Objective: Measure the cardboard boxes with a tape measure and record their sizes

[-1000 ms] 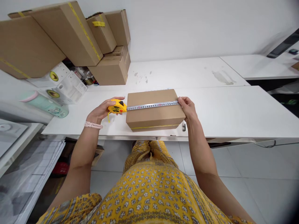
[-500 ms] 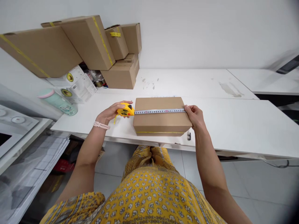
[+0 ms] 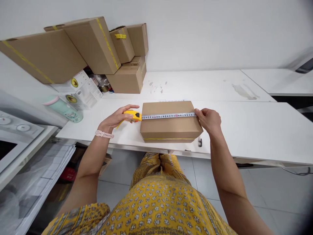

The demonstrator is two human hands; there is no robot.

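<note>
A closed cardboard box (image 3: 168, 125) lies lengthwise near the front edge of the white table, with yellow tape along its near side. Across its top stretches the silver blade of a yellow tape measure (image 3: 133, 115). My left hand (image 3: 120, 117) grips the tape measure's case at the box's left edge, and a yellow strap dangles below it. At the right edge, my right hand (image 3: 209, 120) pinches the blade's end against the box, thumb on top. The blade's tip is partly covered by the fingers.
Cardboard boxes (image 3: 124, 78) are stacked at the back left, beside white avocado-print cartons (image 3: 85, 93) and a mint-green bottle (image 3: 65, 109). A small black-and-clear object (image 3: 200, 142) lies right of the box. A white appliance with knobs (image 3: 18, 133) stands at far left.
My left hand has tilted the tape measure's case, so its top now shows more. My right hand has turned slightly outward at the blade's end. The box stays in place.
</note>
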